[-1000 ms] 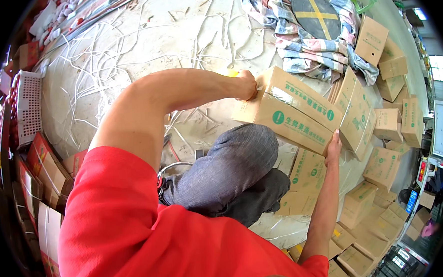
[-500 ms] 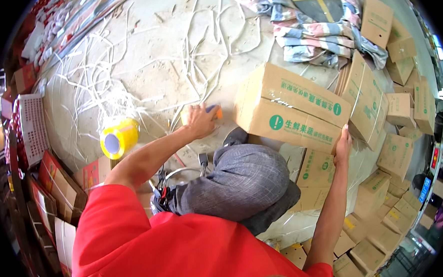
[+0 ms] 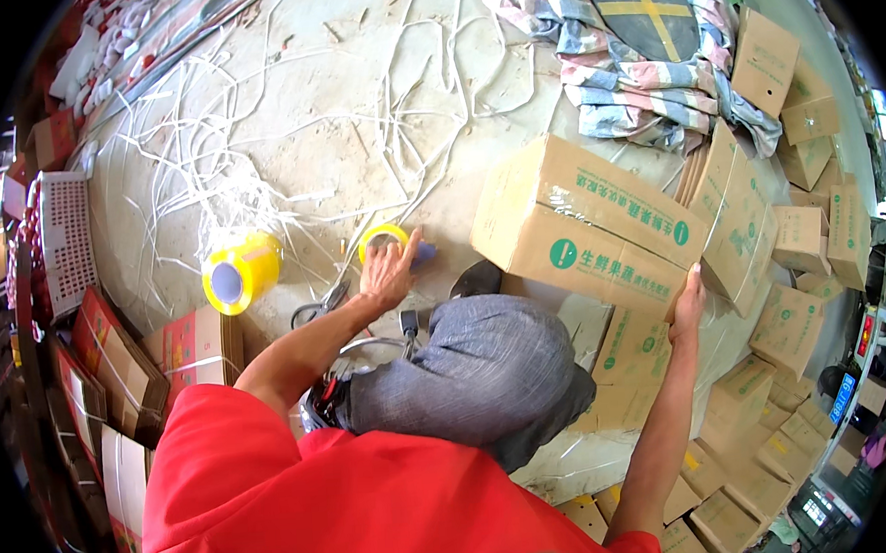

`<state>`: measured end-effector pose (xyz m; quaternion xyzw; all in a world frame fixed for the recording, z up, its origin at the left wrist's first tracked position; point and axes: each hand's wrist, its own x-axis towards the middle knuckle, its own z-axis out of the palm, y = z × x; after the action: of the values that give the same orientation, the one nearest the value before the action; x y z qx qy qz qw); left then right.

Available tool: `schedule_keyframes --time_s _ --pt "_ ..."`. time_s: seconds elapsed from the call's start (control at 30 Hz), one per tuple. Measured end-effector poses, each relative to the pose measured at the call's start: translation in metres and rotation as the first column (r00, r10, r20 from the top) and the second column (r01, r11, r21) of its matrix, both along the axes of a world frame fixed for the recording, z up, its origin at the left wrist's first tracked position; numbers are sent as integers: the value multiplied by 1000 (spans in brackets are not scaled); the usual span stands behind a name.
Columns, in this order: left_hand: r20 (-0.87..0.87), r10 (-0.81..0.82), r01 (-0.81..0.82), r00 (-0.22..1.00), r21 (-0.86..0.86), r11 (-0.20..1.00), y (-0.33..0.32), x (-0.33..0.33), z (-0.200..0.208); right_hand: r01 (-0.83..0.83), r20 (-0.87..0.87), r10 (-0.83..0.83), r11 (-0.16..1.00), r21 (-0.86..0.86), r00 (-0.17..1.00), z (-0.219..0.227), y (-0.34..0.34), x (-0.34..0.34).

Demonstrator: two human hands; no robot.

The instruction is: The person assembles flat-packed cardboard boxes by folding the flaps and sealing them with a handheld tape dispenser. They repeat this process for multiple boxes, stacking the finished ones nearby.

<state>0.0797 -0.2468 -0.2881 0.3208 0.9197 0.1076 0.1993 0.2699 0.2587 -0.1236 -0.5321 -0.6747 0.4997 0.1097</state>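
My left hand (image 3: pixel 388 276) reaches to a tape dispenser on the floor. Its fingers are spread at the dispenser's yellow tape roll (image 3: pixel 382 230), and a blue part (image 3: pixel 423 254) shows beside them. With my right hand (image 3: pixel 689 302) I grip the lower right corner of a brown carton (image 3: pixel 586 239) with green print. The carton is closed and tilted, and a strip of clear tape runs along its seam. Between my arms is my bent knee (image 3: pixel 498 364) in grey trousers.
A larger yellow tape roll (image 3: pixel 243 274) and black-handled scissors (image 3: pixel 321 305) lie at left. Loose white strapping (image 3: pixel 196 159) tangles over the floor. Flattened cartons (image 3: pixel 730 216) lean behind the carton, more boxes (image 3: pixel 759 470) pile at right. A white crate (image 3: pixel 66 236) stands far left.
My left hand has shifted slightly down and spread its fingers, and the dispenser's yellow roll now shows above it. The right hand still grips the carton. The view has shifted a little.
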Motion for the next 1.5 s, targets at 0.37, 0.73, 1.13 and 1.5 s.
schedule_keyframes --time_s 0.37,0.73,1.13,1.5 --pt "530 -64 -512 845 838 188 226 -104 54 106 9 -107 992 67 994 -2 -12 -15" --pt "710 377 -705 595 235 670 193 -57 -105 60 -74 -37 934 353 997 -11 4 13" --pt "760 -601 -691 246 572 442 186 -73 211 482 -475 -479 867 -125 738 -71 48 175" --pt "-106 -455 215 884 957 195 110 -3 410 302 -291 -256 945 123 922 -79 -174 153"
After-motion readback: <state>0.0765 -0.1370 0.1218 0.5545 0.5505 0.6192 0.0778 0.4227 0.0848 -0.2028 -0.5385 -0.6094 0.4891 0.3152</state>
